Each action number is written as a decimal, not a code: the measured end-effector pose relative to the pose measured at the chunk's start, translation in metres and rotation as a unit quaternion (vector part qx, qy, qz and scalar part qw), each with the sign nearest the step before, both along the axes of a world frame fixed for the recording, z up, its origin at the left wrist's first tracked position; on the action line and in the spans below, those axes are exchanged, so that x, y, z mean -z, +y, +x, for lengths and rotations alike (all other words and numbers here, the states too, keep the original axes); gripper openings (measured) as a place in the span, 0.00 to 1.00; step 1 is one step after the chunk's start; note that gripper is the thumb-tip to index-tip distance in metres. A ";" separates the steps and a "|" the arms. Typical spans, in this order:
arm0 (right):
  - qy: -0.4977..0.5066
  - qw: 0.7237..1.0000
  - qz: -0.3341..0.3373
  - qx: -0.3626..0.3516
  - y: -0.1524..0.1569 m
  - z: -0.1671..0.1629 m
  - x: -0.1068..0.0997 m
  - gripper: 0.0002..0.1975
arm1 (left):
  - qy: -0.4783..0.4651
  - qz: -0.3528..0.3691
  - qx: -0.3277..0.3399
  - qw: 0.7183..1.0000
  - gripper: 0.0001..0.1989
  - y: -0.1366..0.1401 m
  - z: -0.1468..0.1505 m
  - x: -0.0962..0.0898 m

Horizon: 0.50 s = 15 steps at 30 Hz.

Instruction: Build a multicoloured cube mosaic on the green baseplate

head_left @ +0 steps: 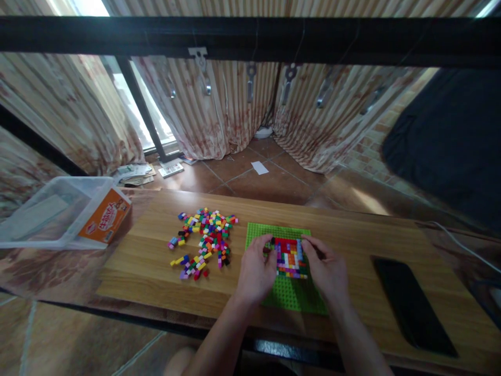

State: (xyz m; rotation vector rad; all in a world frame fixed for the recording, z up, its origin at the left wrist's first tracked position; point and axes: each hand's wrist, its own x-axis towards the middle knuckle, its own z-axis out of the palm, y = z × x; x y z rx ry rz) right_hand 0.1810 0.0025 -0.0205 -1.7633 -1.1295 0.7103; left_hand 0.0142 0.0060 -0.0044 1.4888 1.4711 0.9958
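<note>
A green studded baseplate [289,296] lies on the wooden board in front of me. Over its middle is a many-coloured panel of small toy bricks [290,259], with red along its far side and light blue at the right. My left hand [255,267] is closed around the panel's left edge, its fingertips by a dark brick at the far left corner. At the far right corner, the fingers of my right hand [327,267] are closed on the panel's light blue edge. Some fingers of both hands are hidden. Whether the panel is pressed onto the baseplate I cannot tell.
Left of the baseplate spreads a loose pile of coloured bricks [211,230]. A clear plastic box [58,209] with an orange label stands at the far left. A black phone-like slab [413,305] lies on the wooden board [144,250] at right. A dark rail [250,39] crosses above.
</note>
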 end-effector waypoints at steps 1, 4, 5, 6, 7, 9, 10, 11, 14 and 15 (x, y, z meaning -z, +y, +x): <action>0.005 1.000 0.001 -0.014 0.001 0.001 0.002 0.22 | -0.002 0.002 0.001 1.000 0.18 0.000 0.000 0.000; 0.013 0.999 0.003 -0.041 0.004 0.004 0.007 0.21 | 0.001 0.003 0.003 1.000 0.18 -0.001 0.000 0.000; 0.018 0.999 0.005 -0.046 0.005 0.005 0.009 0.21 | 0.002 0.001 0.005 1.000 0.19 -0.001 0.000 0.000; 0.026 0.999 0.006 -0.047 0.005 0.006 0.010 0.21 | 0.003 -0.001 0.006 1.000 0.19 -0.001 0.000 0.000; 0.035 0.998 0.006 -0.048 0.006 0.007 0.010 0.21 | 0.004 -0.003 0.008 1.000 0.19 -0.002 0.000 -0.001; 0.053 0.997 0.000 -0.049 0.006 0.009 0.011 0.21 | 0.003 -0.005 0.008 1.000 0.20 -0.002 0.000 -0.001; 0.059 0.997 -0.005 -0.050 0.006 0.009 0.010 0.22 | 0.003 -0.007 0.007 1.000 0.20 -0.001 0.000 -0.001; 0.063 0.996 -0.010 -0.055 0.006 0.010 0.010 0.22 | 0.003 -0.008 0.006 1.000 0.20 -0.001 0.001 -0.001; 0.066 0.995 -0.014 -0.068 0.008 0.011 0.009 0.21 | -0.003 -0.006 0.003 1.000 0.20 0.000 0.001 0.000; 0.063 0.995 -0.013 -0.072 0.008 0.012 0.009 0.20 | -0.007 -0.004 0.003 1.000 0.20 0.000 0.001 0.001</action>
